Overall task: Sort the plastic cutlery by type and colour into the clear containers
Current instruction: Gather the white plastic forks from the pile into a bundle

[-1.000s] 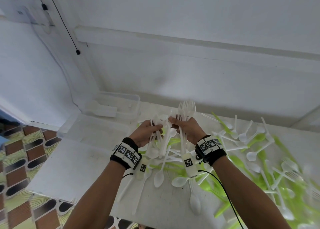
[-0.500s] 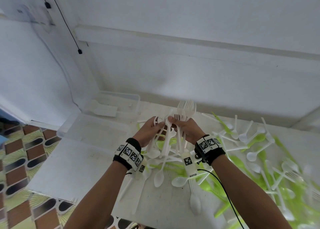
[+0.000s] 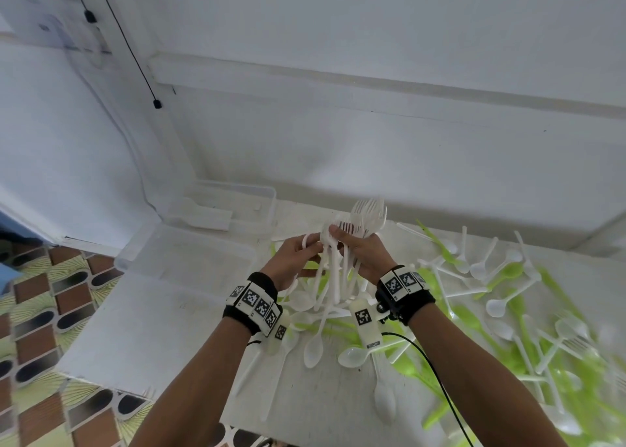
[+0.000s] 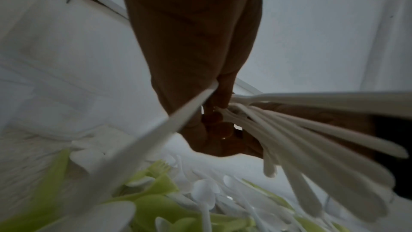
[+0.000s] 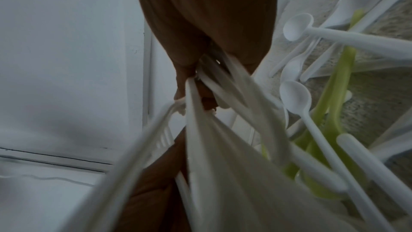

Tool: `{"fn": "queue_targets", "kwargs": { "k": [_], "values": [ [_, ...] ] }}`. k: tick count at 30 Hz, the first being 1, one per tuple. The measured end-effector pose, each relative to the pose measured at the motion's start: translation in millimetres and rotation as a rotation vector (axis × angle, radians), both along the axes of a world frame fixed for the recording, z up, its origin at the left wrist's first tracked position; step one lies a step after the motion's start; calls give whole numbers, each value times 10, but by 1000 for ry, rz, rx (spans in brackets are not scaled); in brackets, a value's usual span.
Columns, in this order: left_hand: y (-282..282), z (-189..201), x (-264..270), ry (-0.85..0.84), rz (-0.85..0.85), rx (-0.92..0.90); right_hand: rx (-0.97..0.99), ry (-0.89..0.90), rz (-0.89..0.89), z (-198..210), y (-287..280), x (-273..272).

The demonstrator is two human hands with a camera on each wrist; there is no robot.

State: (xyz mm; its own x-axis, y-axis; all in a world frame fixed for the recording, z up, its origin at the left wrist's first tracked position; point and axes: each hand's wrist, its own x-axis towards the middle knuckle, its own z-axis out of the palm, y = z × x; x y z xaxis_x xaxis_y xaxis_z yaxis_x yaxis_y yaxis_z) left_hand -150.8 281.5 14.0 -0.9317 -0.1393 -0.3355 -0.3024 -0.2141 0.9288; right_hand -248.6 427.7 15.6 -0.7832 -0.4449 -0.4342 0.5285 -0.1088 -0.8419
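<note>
Both hands hold one bunch of white forks (image 3: pixel 342 243) up above the desk (image 3: pixel 149 321). The right hand (image 3: pixel 367 255) has its grip curled tight round the fork necks, with the prongs sticking up past the fingers and the handles hanging down. The left hand (image 3: pixel 294 260) pinches the same bunch from the other side. It is hard to tell which forks the left hand holds by itself.

A second ago the hands sat a little apart. Now they are pressed close and the forks look more lined up. I think the bunch is nearly ready to go in a box.

Two clear boxes wait to the left. The near box (image 3: pixel 184 260) is just beside the left hand. The far box (image 3: pixel 237 206) sits against the wall and has something white lying in it.

Lots of white spoons (image 3: pixel 496 306) and green cutlery (image 3: pixel 504 274) lie mixed on the desk, below the hands and to the right. Most of the sorting is not done yet.
</note>
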Motion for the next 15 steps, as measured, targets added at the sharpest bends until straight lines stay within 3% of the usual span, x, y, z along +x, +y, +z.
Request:
{"fn": "queue_targets", "kwargs": {
  "k": [3,8,15],
  "values": [
    [-18,-14,-27,-39,39,-7,4,-5,6,4,-24,11],
    [-15,-17,-38,-84,46,144,24,-8,-44,-14,-59,48],
    [99,-160,-31,-2,126,90,54,-3,-119,-72,-103,113]
  ]
}}
